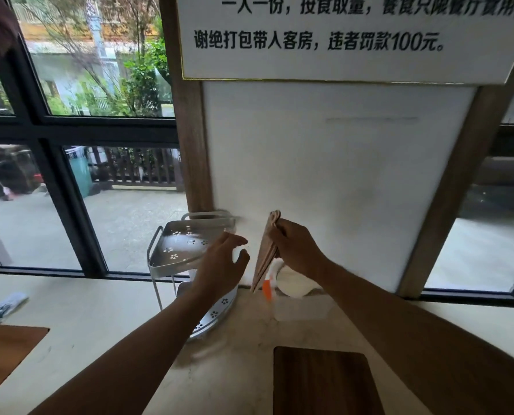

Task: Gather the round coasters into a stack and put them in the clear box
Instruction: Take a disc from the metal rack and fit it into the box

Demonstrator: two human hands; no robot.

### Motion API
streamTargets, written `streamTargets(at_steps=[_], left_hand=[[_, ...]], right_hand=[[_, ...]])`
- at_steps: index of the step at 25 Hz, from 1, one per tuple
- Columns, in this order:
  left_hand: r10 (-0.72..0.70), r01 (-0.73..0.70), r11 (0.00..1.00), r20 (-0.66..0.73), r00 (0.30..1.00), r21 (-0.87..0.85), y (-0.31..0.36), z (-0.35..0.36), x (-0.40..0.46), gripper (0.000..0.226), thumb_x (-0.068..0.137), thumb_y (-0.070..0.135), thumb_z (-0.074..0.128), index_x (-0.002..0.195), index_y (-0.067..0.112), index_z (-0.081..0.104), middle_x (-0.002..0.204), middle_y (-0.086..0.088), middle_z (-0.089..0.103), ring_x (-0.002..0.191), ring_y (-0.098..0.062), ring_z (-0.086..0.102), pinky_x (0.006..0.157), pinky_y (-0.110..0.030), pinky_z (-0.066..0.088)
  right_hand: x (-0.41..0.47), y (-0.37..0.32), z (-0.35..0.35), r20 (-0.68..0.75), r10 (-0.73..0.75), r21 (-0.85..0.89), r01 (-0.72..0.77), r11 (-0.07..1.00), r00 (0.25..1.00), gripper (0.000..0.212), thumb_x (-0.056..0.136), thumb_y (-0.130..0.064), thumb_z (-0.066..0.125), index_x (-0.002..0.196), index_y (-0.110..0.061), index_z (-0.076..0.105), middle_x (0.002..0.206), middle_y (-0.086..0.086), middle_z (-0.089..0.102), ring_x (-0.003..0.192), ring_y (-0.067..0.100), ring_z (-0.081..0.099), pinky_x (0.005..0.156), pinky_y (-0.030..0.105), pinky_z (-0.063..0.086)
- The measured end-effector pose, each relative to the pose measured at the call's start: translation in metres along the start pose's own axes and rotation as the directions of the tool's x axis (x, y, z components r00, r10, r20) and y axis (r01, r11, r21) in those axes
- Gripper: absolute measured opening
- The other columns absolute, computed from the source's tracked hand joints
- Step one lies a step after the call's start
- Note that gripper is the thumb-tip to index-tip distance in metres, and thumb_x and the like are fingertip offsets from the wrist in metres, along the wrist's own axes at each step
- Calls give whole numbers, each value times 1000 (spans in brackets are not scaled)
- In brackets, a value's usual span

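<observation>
Pale marble counter [249, 354] runs along a window, with a white wall panel [324, 175] behind the hands. Coasters [266, 253]: a thin tan stack, held on edge and tilted, upper end above the right fingers, lower corner just over the counter. Right hand [297, 250] grips the stack, fingers curled round its upper part, thumb side toward the panel. Count of coasters cannot be told; edges are blurred.

Left hand [219, 265] hangs just left of the stack, apart from it, fingers spread wide and holding nothing. Behind and below those fingers stands a white two-tier rack [171, 253] with flower-shaped cut-outs; the palm covers part of it.

Box [302, 308]: clear, faint, on the counter below the right fingers, near the stack's lower end. Whether the stack touches it cannot be told. An orange strip [266, 287] and a white object [294, 283] lie beside the stack's lower end, under the right wrist.

Nearer the person than both hands, a dark wooden board [321, 381] lies on the counter; a second board [4, 348] sits far left of the left fingers. Above the panel hangs a sign [339, 37] with printed characters.
</observation>
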State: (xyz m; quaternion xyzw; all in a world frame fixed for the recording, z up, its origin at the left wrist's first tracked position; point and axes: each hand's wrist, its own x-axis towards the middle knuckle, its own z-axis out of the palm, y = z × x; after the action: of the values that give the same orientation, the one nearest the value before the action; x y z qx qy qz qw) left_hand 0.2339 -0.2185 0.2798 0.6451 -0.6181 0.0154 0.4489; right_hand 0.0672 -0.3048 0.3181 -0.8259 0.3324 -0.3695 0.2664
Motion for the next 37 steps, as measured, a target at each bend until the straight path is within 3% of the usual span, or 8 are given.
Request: streamTargets(at_steps=[5, 8, 11, 16, 18, 22, 28, 37], left_hand=[[-106, 135, 986, 257, 960, -99, 19, 26, -1, 57, 85, 12, 71, 137, 17, 50, 138, 1, 52, 126, -16, 49, 105, -38, 43], [-52, 119, 978, 355, 934, -171, 35, 43, 1, 65, 79, 4, 74, 138, 17, 50, 136, 1, 55, 122, -16, 53, 100, -37, 47], [7, 19, 997, 356, 934, -70, 44, 56, 1, 35, 74, 11, 76, 108, 14, 69, 100, -5, 73, 90, -21, 67, 80, -41, 56], [-138, 158, 987, 329, 934, -37, 48, 79, 5, 13, 74, 24, 79, 85, 24, 73, 75, 10, 70, 72, -7, 66, 66, -30, 52], [-162, 181, 983, 319, 934, -29, 49, 87, 10, 13, 73, 26, 81, 83, 25, 73, 73, 13, 70, 71, -4, 65, 65, -28, 51], [-149, 146, 989, 328, 933, 33, 40, 114, 25, 11, 77, 27, 78, 86, 22, 74, 77, 4, 72, 73, -16, 67, 71, -41, 58], [-137, 122, 988, 176, 975, 91, 14, 164, 64, 9, 81, 26, 72, 86, 19, 75, 80, -1, 77, 73, -21, 68, 71, -35, 53], [-204, 170, 974, 251, 946, 153, -81, 248, 97, 15, 89, 27, 66, 92, 16, 76, 82, -3, 76, 73, -21, 67, 73, -36, 51]], right_hand=[[-36, 30, -44, 170, -50, -94, 66, 993, 984, 30, 96, -32, 48, 67, -25, 51, 60, -6, 53, 50, 1, 47, 49, 15, 36], [-53, 46, -66, 259, -68, -188, 119, 975, 964, 27, 93, -41, 44, 68, -33, 51, 66, -10, 57, 59, 0, 52, 53, 15, 39], [-61, 62, -83, 285, -33, -281, 116, 953, 958, 29, 94, -42, 44, 66, -34, 44, 66, -11, 52, 60, 4, 50, 55, 20, 35], [-64, 96, -105, 250, 60, -329, 26, 944, 966, 34, 97, -49, 46, 68, -31, 50, 68, -9, 58, 60, 5, 54, 54, 23, 36], [-61, 109, -108, 218, 73, -307, -3, 952, 973, 31, 96, -49, 49, 74, -28, 57, 72, -8, 63, 64, 9, 60, 56, 26, 42], [-41, 140, -108, 155, 69, -324, -15, 946, 985, 23, 94, -44, 53, 98, -26, 67, 88, -3, 73, 79, 17, 66, 72, 40, 53], [13, 195, -91, 79, -34, -376, 62, 925, 996, 21, 98, -36, 50, 100, -23, 67, 94, 2, 74, 86, 26, 65, 72, 37, 48], [61, 311, -16, 55, -47, -363, 64, 930, 997, 24, 99, -33, 50, 110, -21, 68, 103, 3, 74, 93, 28, 67, 77, 39, 52]])
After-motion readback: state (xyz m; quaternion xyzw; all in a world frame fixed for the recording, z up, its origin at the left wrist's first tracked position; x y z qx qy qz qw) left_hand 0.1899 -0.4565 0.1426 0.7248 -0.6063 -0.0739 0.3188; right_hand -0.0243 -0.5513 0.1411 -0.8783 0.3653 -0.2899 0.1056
